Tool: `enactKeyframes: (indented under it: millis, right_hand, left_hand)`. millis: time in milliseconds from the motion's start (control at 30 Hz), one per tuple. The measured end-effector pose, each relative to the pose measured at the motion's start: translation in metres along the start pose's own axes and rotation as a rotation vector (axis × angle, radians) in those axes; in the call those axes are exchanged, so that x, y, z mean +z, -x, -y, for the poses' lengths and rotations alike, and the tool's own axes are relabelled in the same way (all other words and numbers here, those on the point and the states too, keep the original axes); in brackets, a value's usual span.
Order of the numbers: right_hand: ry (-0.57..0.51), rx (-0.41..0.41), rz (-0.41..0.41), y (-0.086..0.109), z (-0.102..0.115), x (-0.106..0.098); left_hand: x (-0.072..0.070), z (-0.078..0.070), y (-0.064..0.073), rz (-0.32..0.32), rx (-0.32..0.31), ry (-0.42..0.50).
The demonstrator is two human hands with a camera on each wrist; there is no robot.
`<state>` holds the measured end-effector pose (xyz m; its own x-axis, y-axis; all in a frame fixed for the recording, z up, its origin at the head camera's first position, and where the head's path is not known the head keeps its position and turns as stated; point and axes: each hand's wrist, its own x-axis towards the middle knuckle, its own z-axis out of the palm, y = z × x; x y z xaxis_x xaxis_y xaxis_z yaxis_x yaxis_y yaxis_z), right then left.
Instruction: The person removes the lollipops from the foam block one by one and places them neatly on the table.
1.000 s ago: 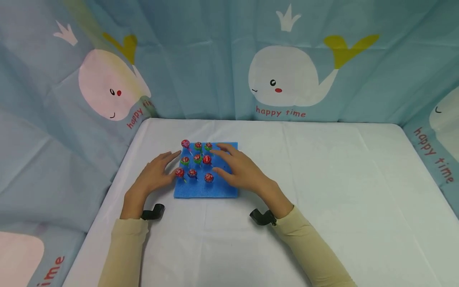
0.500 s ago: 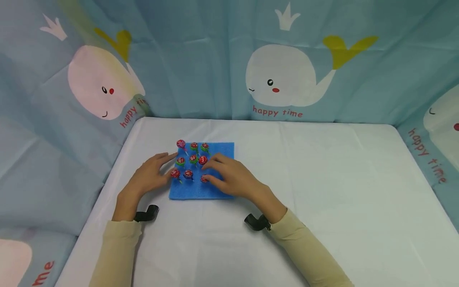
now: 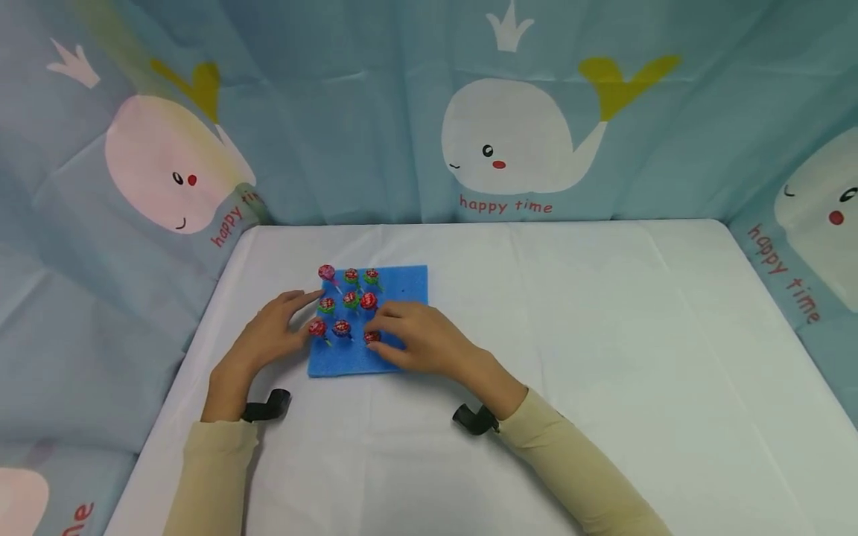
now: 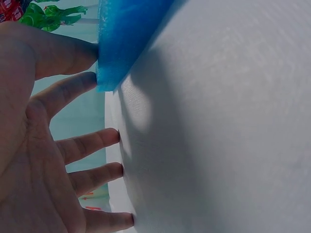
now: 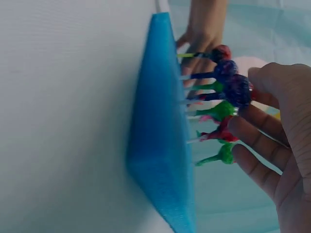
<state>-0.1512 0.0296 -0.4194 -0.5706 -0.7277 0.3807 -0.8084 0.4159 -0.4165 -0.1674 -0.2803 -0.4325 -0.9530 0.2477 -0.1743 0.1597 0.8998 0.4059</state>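
Note:
Several wrapped lollipops stand upright in rows on a blue foam board (image 3: 407, 281). My right hand (image 3: 429, 339) reaches over the board's right side. Its thumb and forefinger pinch the head of the front-right lollipop (image 5: 237, 92), which has a dark purple-blue wrapper in the right wrist view; its white stick still meets the foam. My left hand (image 3: 264, 335) is spread at the board's left edge. In the left wrist view its thumb (image 4: 68, 56) and forefinger touch the foam's side, and the other fingertips rest on the white cloth. A red lollipop (image 3: 318, 328) stands near that thumb.
A white cloth covers the table (image 3: 603, 335) around the board. Behind and to the left hangs a blue curtain (image 3: 348, 134) with printed whales. Small dark holes show in the board's right part. Each wrist carries a black camera mount (image 3: 474, 419).
My right hand has come down and leftward from above the board's right side, and its thumb and forefinger have closed on the front-right lollipop. The left hand stays at the board's edge.

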Motion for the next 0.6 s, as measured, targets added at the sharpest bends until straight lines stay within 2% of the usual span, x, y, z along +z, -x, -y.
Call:
enactKeyframes:
  millis: [300, 600]
  right_hand:
    - [-0.013, -0.005, -0.034, 0.003, 0.004, 0.015]
    - [-0.090, 0.091, -0.072, -0.001, 0.010, 0.019]
  left_hand:
    - [0.004, 0.001, 0.002, -0.007, -0.003, 0.015]
    - [0.004, 0.003, -0.002, -0.014, -0.008, 0.005]
